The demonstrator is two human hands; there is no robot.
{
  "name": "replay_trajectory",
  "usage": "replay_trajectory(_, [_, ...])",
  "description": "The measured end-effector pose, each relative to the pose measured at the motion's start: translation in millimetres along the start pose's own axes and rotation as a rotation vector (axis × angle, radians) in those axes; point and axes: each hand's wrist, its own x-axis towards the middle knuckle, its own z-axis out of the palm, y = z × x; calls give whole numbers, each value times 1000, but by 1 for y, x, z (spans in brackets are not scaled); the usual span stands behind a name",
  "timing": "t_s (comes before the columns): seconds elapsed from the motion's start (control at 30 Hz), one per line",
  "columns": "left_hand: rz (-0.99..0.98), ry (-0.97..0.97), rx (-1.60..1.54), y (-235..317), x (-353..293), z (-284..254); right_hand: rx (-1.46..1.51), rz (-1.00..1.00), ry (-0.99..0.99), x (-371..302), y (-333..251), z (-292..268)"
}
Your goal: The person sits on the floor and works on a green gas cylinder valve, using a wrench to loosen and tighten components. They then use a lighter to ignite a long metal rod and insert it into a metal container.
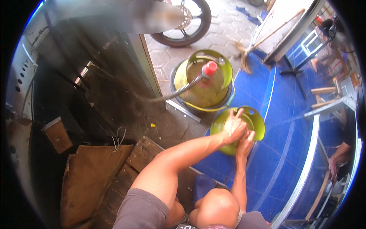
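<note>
Working at the green gas cylinder (pixel 258 123) just right of the frame's centre, you hold your left hand (pixel 234 127) and right hand (pixel 244 144) together at its top, whether gripping anything impossible to tell, apparently mid-adjustment, the next move likely calling for steady pressure.
</note>
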Motion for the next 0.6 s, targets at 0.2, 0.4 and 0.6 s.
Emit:
replay_trajectory(0.2, [-5,19,-25,-2,3,14,-124,-265,-186,21,0,-27])
replay_trajectory(0.4, [-16,12,25,-2,4,15,-493,-557,-455,67,-7,-48])
replay_trajectory(0.6, [11,72,-32,-6,2,11,-511,-606,-626,94,-11,-54])
